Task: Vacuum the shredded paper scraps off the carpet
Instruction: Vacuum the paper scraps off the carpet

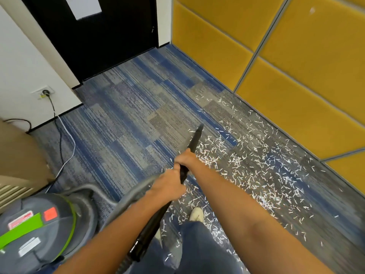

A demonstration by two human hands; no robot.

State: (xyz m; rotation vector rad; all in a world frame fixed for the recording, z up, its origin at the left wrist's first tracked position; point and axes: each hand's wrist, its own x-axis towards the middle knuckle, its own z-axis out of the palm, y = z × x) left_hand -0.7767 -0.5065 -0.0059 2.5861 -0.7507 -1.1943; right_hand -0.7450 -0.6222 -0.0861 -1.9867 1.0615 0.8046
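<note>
White shredded paper scraps (256, 171) lie thick over the right half of the blue-grey carpet (126, 123), up to the yellow wall. Both hands hold a black vacuum wand (194, 141) whose narrow nozzle tip points forward at the left edge of the scraps. My right hand (184, 158) grips the wand further forward. My left hand (167, 184) grips it just behind, near where the grey hose (126, 202) joins. The grey and green canister vacuum (37, 228) stands at the lower left.
A black power cord (59, 135) and a white cable run from a wall socket (45, 92) across the carpet at the left. A black door (102, 36) closes the far end. Yellow padded panels (296, 66) line the right wall. My shoe (196, 214) stands among scraps.
</note>
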